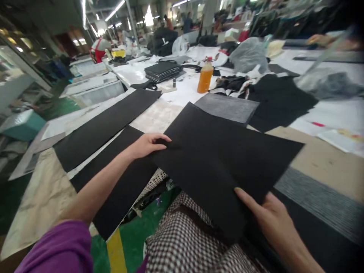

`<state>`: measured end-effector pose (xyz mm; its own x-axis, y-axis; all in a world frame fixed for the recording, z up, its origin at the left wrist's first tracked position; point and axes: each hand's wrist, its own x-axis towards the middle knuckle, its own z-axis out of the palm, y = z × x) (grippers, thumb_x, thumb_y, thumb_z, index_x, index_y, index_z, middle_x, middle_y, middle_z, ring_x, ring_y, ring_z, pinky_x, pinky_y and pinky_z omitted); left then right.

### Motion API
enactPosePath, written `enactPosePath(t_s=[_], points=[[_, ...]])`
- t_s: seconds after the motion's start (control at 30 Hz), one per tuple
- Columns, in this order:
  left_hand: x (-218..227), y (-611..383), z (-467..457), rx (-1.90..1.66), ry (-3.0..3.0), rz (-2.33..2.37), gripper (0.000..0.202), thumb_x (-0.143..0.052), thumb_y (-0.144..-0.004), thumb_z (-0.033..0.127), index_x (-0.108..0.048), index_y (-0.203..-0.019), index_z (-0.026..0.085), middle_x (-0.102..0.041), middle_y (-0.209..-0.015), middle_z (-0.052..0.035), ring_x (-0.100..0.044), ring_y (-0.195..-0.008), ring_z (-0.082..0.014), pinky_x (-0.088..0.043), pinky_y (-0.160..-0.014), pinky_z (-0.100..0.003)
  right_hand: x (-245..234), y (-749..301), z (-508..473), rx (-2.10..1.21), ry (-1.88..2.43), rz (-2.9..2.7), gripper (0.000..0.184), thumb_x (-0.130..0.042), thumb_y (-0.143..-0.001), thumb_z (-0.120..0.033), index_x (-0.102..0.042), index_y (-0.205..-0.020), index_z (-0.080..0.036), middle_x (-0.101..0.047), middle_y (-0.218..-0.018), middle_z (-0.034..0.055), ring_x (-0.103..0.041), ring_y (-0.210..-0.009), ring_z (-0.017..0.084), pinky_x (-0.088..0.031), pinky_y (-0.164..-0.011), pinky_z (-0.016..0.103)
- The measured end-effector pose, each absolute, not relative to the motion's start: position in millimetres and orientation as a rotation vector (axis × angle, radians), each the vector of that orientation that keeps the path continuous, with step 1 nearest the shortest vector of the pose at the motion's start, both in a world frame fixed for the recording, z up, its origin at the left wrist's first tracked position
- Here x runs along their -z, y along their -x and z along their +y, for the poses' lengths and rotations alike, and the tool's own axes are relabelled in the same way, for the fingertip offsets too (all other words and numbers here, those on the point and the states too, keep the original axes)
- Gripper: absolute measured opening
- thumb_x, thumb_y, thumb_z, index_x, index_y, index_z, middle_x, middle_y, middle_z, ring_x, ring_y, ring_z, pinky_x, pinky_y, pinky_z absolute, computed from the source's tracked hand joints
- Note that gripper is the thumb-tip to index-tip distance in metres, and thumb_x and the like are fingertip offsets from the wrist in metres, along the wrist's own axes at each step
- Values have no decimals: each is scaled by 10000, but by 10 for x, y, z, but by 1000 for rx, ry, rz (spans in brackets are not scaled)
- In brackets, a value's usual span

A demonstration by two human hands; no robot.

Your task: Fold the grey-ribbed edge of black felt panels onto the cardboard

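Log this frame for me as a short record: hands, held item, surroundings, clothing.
Left hand: bare hand gripping the left edge of a large black flat sheet
Right hand: bare hand gripping the sheet's near right part, thumb on top
Held item: the sheet, partly bent; exact material unclear
Left side: two long black rectangular strips
Beyond sheet: grey rectangular piece, clear bottle of amber liquid with red cap, stack of black flat pieces
Clothing: purple sleeve, checked cloth over lap

Matt smooth black sheet [204, 151], translucent plastic bottle [205, 79], checked cloth garment [179, 239]
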<state>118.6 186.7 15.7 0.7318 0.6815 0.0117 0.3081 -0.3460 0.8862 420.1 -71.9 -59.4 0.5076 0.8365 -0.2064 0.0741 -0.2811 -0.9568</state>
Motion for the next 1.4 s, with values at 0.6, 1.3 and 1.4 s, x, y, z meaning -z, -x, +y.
enactPosePath(t_s=[0.6,1.3,1.4], points=[[619,1930,2655,-698,-1841,1591,785,-790,-632,345,-502,-1338,161,-561,-759,34,-530,-678,-126,-417,-685,-271,1048,-1773,1016,-1042,1587,-1609,301,-682,-759,-467,-556,-841,-206,-622,-707,-14,-567,-645,190,-421,-595,301],[833,2022,2759,-685,-1870,1610,719,-797,-652,306,-553,-1309,141,-630,-834,-13,-563,-730,-145,-422,-758,-304,1068,-1636,885,-926,1718,-1655,358,-628,-784,-536,-409,-757,-254,-516,-624,-49,-497,-574,178,-312,-557,275],[859,2032,2778,-687,-1865,1611,720,-799,-653,302,-552,-1309,136,-635,-846,-19,-553,-723,-141,-417,-752,-303,1100,-1630,875,-901,1743,-1661,391,-624,-786,-556,-380,-736,-254,-510,-624,-47,-482,-575,174,-304,-559,272]])
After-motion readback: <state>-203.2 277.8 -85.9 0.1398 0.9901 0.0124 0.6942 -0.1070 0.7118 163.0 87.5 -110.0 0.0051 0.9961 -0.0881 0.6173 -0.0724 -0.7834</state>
